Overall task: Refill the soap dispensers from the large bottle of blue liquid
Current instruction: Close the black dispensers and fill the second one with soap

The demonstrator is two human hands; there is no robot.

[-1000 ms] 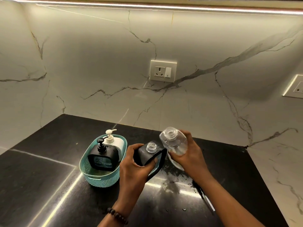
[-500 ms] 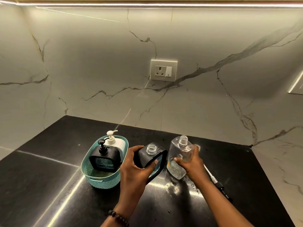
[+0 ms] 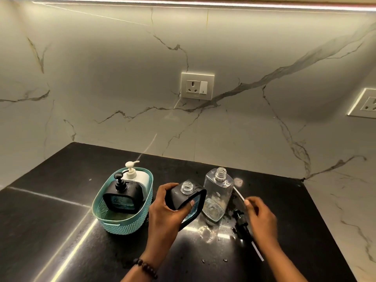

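The left hand (image 3: pixel 168 210) reaches in from below, its grip curled round the uncapped black dispenser (image 3: pixel 186 197), tilted above the bench (image 3: pixel 61 220). The right hand (image 3: pixel 261 215) hovers blurred over the black pump (image 3: pixel 242 219), fingers loosely bent, holding nothing. The clear dispenser (image 3: pixel 217 193) stands between them.

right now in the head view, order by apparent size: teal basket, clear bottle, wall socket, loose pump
1. teal basket
2. clear bottle
3. wall socket, though it is farther from the camera, so unsure against the bottle
4. loose pump, its head; the thin tube runs longer
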